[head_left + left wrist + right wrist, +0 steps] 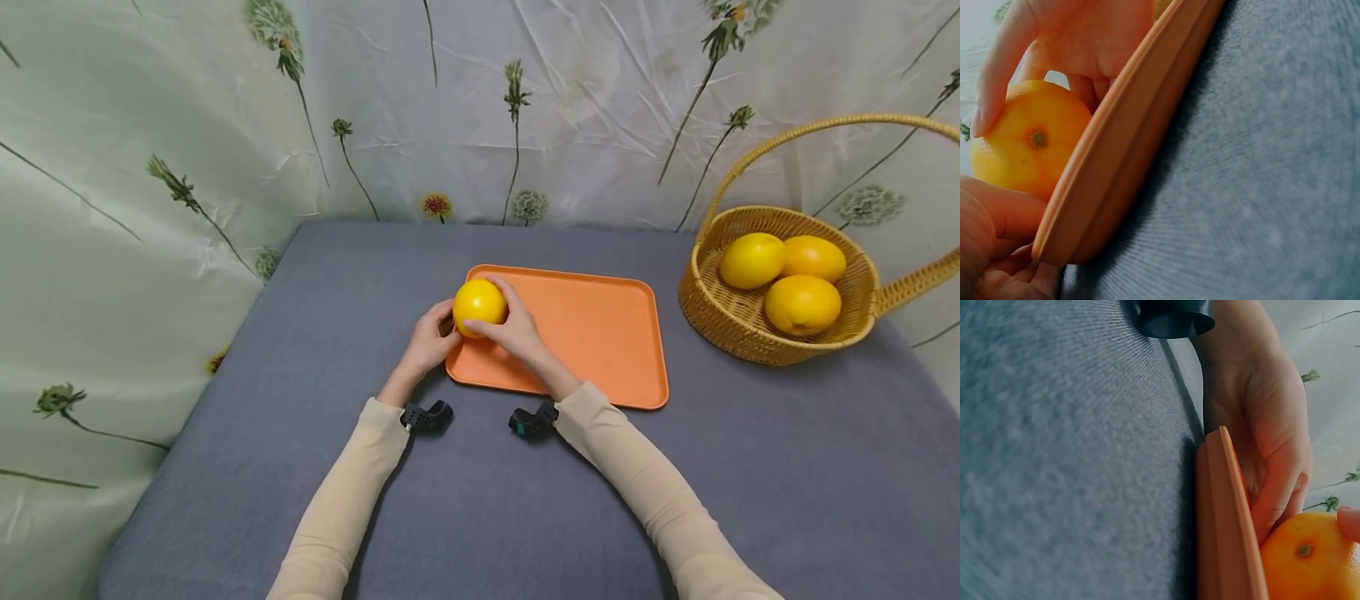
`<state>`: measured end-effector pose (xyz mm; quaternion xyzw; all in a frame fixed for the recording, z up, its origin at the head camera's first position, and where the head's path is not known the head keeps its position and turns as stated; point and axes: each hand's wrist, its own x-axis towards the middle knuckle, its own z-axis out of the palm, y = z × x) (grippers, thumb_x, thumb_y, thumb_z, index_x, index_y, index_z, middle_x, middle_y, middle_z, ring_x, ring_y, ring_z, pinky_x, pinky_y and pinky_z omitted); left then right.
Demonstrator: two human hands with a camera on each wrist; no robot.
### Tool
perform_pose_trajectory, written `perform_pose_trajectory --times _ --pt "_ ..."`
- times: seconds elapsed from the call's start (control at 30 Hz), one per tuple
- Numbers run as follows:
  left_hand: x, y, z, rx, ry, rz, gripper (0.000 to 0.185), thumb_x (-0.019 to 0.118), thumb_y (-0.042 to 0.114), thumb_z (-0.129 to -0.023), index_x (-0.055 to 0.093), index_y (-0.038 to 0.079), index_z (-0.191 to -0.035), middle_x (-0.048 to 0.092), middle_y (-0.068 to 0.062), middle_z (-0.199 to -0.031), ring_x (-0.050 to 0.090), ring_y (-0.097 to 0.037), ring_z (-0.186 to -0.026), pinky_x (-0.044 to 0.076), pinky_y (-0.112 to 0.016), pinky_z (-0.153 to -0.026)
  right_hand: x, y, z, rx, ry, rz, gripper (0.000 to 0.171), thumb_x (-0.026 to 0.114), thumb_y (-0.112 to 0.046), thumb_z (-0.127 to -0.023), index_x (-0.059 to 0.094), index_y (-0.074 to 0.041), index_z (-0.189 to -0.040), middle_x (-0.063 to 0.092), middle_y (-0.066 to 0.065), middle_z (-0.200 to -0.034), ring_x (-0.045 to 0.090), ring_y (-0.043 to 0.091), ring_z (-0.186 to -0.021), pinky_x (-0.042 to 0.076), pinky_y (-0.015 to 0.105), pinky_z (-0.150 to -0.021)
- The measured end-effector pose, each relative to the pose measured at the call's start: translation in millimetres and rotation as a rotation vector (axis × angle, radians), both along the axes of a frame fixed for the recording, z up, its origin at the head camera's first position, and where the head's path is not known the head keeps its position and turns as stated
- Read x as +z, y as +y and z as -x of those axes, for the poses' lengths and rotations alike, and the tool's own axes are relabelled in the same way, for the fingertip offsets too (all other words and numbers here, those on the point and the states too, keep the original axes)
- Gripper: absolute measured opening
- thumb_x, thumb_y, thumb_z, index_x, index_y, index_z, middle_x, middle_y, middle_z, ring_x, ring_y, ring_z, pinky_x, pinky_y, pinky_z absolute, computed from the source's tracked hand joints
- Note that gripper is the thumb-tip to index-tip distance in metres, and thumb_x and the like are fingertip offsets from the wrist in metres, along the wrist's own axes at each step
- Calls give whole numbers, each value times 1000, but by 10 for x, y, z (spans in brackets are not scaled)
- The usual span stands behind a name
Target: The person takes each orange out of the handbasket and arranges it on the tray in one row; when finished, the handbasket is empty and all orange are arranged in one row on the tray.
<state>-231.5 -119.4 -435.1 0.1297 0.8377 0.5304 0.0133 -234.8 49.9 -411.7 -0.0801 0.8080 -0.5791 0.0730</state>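
My right hand grips a round orange fruit, an orange by its look, with thumb in front and fingers behind. The fruit is over the left end of an orange tray. At the tray's left edge is my left hand, close beside the fruit. In the left wrist view, the thumb of the left hand reaches inside the tray rim next to the fruit, and its other fingers curl outside the corner. The right wrist view shows the fruit just past the rim, its stem end facing the camera.
A wicker basket with a tall handle stands at the right, holding three yellow-orange fruits. Grey cloth covers the table. Behind it hangs a pale curtain printed with dandelions. Each wrist bears a black camera mount.
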Motion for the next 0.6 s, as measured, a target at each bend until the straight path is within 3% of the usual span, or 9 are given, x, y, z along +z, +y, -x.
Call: perform_pose_trajectory --times 0.43,0.6 --pt "24 6 9 74 -52 7 53 56 -5 -82 47 -4 -134 45 -22 -138 46 -32 -128 41 -41 -109 -23 -41 9 11 50 -3 76 71 -28 -82 29 -22 -145 39 7 -145 49 31 -120 44 49 -99" --pt "34 8 -49 115 -20 81 50 60 -3 -80 51 -5 -129 48 -23 -131 51 -33 -120 47 -41 -103 -37 -53 17 8 79 -9 75 71 -27 -82 31 -20 -144 40 8 -144 49 31 -120 45 49 -100"
